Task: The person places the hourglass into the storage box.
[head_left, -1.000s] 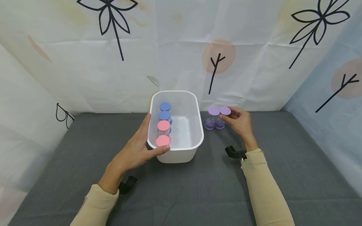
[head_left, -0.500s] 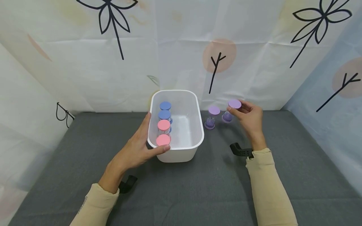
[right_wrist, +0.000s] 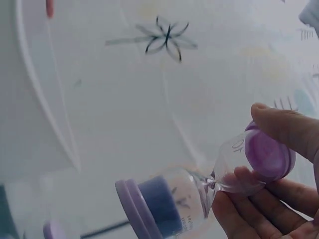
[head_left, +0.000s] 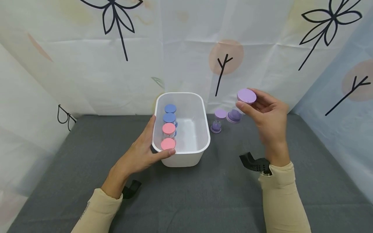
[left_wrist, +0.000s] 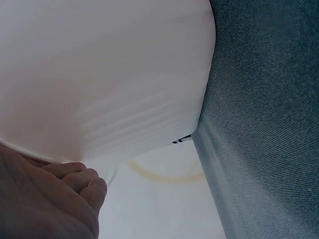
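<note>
My right hand [head_left: 269, 116] holds a purple-capped sand timer [head_left: 246, 96] up off the grey table, thumb and fingers around its upper end. In the right wrist view the timer [right_wrist: 159, 204] is tilted, purple sand in its lower bulb. A second purple sand timer [head_left: 220, 114] stands upright on the table, right of a white plastic bin [head_left: 183, 160]. My left hand [head_left: 137, 157] grips the bin's near left corner, thumb along the front rim. Inside, along the left wall, are two blue sand timers [head_left: 169, 117] and two pink sand timers [head_left: 168, 129].
A dark grey cloth covers the table [head_left: 209, 200]. White printed fabric [head_left: 186, 58] hangs close behind the bin, with side panels at left and right. Both wrists wear black straps [head_left: 254, 163].
My right hand has lifted one purple sand timer from beside the other and brought it up, right and closer, tilting it. My left hand and the bin stay put.
</note>
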### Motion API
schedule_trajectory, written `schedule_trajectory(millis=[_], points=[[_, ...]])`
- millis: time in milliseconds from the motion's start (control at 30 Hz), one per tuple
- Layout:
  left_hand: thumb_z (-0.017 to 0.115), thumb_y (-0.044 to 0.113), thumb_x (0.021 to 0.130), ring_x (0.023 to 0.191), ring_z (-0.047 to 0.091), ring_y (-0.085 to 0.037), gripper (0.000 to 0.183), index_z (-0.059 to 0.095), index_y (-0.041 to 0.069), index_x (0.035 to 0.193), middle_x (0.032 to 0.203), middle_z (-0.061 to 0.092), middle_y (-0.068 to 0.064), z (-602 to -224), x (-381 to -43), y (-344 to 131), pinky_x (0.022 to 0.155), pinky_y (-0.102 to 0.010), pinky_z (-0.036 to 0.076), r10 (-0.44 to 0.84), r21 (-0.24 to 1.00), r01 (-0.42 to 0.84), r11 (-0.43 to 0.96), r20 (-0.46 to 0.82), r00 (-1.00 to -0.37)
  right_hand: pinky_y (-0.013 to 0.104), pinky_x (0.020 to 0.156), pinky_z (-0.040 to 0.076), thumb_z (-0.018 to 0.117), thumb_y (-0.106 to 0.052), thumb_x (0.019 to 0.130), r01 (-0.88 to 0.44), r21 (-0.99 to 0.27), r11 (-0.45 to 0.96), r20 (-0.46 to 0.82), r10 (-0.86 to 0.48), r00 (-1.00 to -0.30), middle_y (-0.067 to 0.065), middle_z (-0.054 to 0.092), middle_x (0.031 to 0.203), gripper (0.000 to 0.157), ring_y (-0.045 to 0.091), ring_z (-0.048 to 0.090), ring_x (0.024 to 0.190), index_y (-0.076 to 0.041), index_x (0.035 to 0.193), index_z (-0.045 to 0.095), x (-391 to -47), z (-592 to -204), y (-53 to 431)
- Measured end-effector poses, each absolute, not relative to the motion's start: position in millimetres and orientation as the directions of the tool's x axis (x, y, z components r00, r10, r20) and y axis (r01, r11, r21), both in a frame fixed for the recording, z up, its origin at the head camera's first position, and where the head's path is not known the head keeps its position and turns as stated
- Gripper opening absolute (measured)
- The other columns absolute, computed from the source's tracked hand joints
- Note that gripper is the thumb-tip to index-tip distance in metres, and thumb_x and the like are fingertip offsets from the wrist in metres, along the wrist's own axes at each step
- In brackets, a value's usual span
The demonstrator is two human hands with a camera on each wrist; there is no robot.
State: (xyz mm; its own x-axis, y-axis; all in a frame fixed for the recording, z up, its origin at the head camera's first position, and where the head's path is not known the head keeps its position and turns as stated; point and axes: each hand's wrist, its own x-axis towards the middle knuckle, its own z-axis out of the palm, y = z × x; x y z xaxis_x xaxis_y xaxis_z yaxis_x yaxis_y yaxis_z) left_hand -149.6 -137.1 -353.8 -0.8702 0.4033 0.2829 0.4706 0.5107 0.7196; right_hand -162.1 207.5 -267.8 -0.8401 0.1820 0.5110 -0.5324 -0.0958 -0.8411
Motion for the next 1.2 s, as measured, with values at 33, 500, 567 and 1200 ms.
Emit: schedule_trajectory(millis=[33, 500, 567, 1200], points=[[0.078, 0.05, 0.085, 0.148, 0.024, -0.02, 0.117, -0.003, 0.025, 0.164, 0.168, 0.008, 0.003, -354, -150, -137, 0.112, -0.061, 0.029, 0.403, 0.72, 0.471, 0.509, 0.284, -0.87, 0.026, 0.083, 0.056, 0.081, 0.015, 0.077, -0.54, -0.833, -0.119, 0.521, 0.155, -0.839, 0.015, 0.074, 0.103, 0.042, 0.022, 0.071, 0.092, 0.011, 0.117, 0.07, -159, -266, 203], [0.081, 0.046, 0.084, 0.146, 0.03, -0.021, 0.116, -0.003, 0.034, 0.163, 0.166, 0.015, 0.007, -354, -151, -137, 0.112, -0.058, 0.031, 0.416, 0.728, 0.498, 0.471, 0.315, -0.853, 0.034, 0.087, 0.056, 0.078, 0.018, 0.076, -0.474, -0.874, -0.105, 0.485, -0.199, -0.851, 0.016, 0.07, 0.112, 0.049, 0.024, 0.069, 0.096, 0.012, 0.124, 0.066, -150, -284, 140], [0.082, 0.045, 0.084, 0.144, 0.032, -0.02, 0.116, -0.003, 0.037, 0.162, 0.165, 0.017, 0.009, -354, -152, -137, 0.112, -0.056, 0.032, 0.419, 0.733, 0.502, 0.459, 0.32, -0.85, 0.036, 0.091, 0.055, 0.079, 0.015, 0.077, -0.459, -0.887, -0.058, 0.456, -0.268, -0.848, 0.017, 0.069, 0.113, 0.049, 0.024, 0.069, 0.098, 0.011, 0.124, 0.066, -154, -291, 134], [0.081, 0.048, 0.084, 0.146, 0.03, -0.021, 0.116, -0.005, 0.036, 0.162, 0.166, 0.013, 0.011, -354, -151, -137, 0.111, -0.058, 0.032, 0.412, 0.747, 0.473, 0.467, 0.289, -0.864, 0.038, 0.096, 0.052, 0.091, -0.019, 0.077, -0.561, -0.711, 0.424, 0.23, -0.614, -0.755, 0.001, 0.073, 0.113, 0.049, 0.013, 0.069, 0.101, -0.005, 0.12, 0.073, -167, -301, 129]])
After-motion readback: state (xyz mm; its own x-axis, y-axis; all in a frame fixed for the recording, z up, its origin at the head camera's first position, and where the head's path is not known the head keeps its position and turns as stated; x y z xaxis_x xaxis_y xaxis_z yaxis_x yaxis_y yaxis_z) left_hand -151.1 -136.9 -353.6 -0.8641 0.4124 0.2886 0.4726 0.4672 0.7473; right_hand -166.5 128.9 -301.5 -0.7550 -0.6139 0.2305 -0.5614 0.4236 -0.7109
